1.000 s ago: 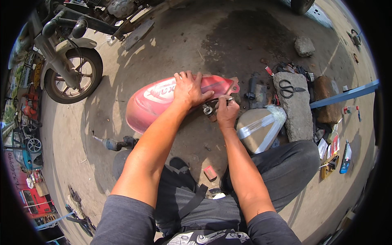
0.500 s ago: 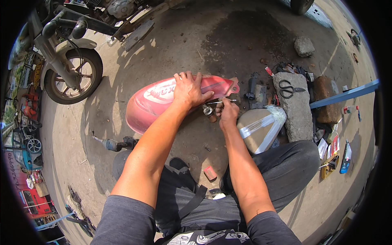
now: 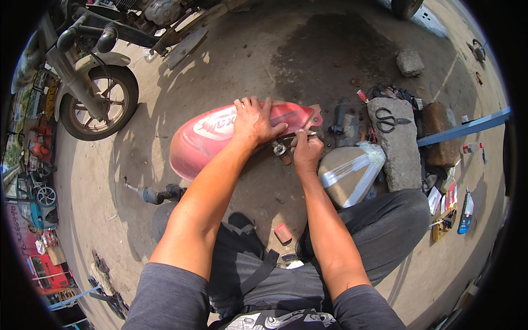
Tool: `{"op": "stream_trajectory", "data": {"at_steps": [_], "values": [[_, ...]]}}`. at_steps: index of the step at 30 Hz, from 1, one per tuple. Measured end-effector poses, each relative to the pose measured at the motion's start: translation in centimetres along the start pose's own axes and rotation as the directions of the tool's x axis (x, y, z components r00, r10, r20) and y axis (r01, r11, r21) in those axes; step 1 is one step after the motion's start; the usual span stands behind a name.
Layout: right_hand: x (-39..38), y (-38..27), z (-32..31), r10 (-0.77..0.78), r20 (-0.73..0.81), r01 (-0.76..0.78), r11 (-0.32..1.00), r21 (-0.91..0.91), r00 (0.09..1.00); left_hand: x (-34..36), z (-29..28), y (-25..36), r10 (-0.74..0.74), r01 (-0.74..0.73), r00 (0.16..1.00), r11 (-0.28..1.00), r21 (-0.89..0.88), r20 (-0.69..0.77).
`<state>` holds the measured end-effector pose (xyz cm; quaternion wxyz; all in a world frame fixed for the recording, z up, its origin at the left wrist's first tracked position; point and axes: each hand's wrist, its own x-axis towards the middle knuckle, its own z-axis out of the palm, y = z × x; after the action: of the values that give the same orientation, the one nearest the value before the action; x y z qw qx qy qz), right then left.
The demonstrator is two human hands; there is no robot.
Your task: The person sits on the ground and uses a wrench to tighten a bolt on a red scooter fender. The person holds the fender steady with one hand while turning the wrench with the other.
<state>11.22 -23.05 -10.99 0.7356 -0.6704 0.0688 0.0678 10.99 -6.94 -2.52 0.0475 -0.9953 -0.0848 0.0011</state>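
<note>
A faded red motorcycle fuel tank (image 3: 195, 146) lies on its side in front of me. My left hand (image 3: 253, 122) rests on it with fingers spread. My right hand (image 3: 306, 151) is closed on a thin metal tool (image 3: 309, 133) at the tank's lower edge, near its bracket end. Just left of that hand is a small metal fitting with a rusty lower part (image 3: 281, 151). Right of my hand sits a rounded piece (image 3: 342, 168) with silvery tape across it.
A parked motorcycle's front wheel (image 3: 99, 102) is at upper left. A power tool (image 3: 151, 194) lies near my left knee. At right are black scissors (image 3: 388, 120) on a concrete block (image 3: 399, 159), a brown block (image 3: 440, 121), a blue bar (image 3: 467, 125) and scattered packets. A red block (image 3: 283, 232) lies between my legs.
My right hand moved slightly to the right and back again along the tank's lower edge, with the tool in it. My left hand has not visibly moved.
</note>
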Motion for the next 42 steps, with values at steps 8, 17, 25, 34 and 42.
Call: {"op": "stream_trajectory", "data": {"at_steps": [8, 17, 25, 34, 42], "values": [[0.2, 0.2, -0.2, 0.297, 0.018, -0.289, 0.914, 0.285, 0.955, -0.1, 0.0, -0.1, 0.018, -0.018, 0.999, 1.000, 0.003, -0.027], [-0.2, 0.1, 0.0, 0.220, 0.096, -0.236, 0.948, 0.214, 0.971, -0.1, -0.3, 0.0, 0.013, -0.013, 1.000, 1.000, 0.000, -0.013], [-2.2, -1.7, 1.3, -0.494, 0.160, 0.519, 0.826, -0.220, 0.855, 0.0, -0.1, 0.0, 0.011, -0.011, 1.000, 1.000, -0.004, 0.002], [0.1, 0.2, -0.2, 0.208, 0.010, -0.206, 0.955, 0.215, 0.978, -0.1, -0.4, 0.0, 0.004, -0.004, 1.000, 1.000, 0.002, 0.015], [0.3, 0.3, -0.1, 0.271, 0.025, -0.268, 0.927, 0.263, 0.962, -0.1, 0.0, -0.1, 0.018, -0.018, 0.999, 1.000, -0.001, -0.027]]}}
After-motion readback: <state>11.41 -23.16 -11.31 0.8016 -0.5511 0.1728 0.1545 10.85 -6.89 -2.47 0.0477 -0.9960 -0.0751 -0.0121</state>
